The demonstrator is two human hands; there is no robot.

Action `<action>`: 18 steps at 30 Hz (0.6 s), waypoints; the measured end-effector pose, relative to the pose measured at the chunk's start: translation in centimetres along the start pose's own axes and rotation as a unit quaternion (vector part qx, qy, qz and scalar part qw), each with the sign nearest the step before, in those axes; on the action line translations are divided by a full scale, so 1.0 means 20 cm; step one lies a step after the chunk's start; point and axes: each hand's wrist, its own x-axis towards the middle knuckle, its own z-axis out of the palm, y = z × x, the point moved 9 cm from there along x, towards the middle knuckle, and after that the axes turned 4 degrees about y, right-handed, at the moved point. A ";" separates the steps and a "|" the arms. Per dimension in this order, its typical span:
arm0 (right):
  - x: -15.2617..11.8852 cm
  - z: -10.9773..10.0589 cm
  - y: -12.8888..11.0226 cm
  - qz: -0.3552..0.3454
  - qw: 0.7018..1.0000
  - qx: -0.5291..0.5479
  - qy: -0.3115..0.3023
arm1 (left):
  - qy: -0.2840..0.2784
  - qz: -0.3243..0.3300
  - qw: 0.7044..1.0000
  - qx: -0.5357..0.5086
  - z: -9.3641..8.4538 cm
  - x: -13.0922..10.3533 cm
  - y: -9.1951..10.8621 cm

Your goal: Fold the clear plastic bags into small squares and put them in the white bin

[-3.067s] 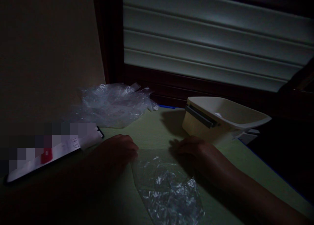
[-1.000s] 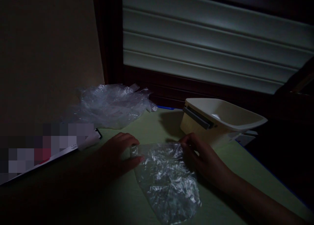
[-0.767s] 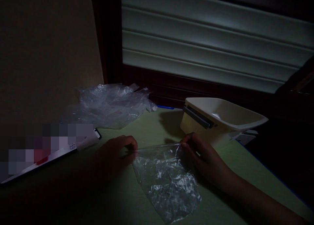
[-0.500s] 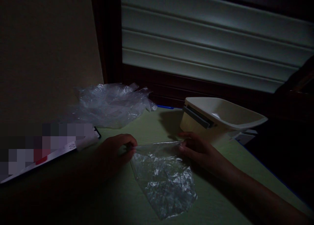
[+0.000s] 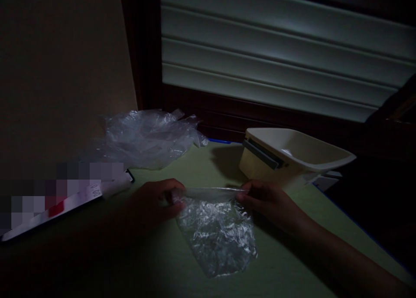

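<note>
A clear, crinkled plastic bag (image 5: 221,237) hangs between my two hands above the green table (image 5: 286,267). My left hand (image 5: 162,200) pinches its upper left corner between thumb and fingers. At the upper right corner, my right hand (image 5: 263,200) grips the bag in the same way. The bag's top edge is stretched nearly straight, and its lower part tapers toward me.
Crumpled clear plastic (image 5: 149,137) is heaped at the back left. A cream bin (image 5: 269,163) with a dark grey handle stands at the back right. A partly blurred flat item with a white edge (image 5: 74,202) lies on the left. Behind is a slatted shutter (image 5: 260,59).
The bag's lower end has risen and shifted slightly left. More of its left corner is bunched in my left hand, and my right fingers have closed in on the edge.
</note>
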 end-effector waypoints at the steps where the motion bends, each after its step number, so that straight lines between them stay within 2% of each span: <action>1: 0.00 0.01 0.00 0.002 1.000 -0.002 -0.006 | 0.000 -0.001 1.000 -0.005 0.00 0.00 0.00; 6: -0.02 0.03 -0.01 0.004 0.999 -0.035 -0.030 | 0.003 -0.008 1.000 -0.008 0.01 0.00 0.00; 13: -0.03 0.03 -0.01 -0.027 0.994 -0.103 -0.018 | 0.004 0.009 1.000 -0.023 0.01 0.00 0.00; 18: -0.04 0.04 -0.06 -0.067 0.987 -0.148 -0.020 | 0.001 0.088 0.996 0.020 0.02 0.00 0.03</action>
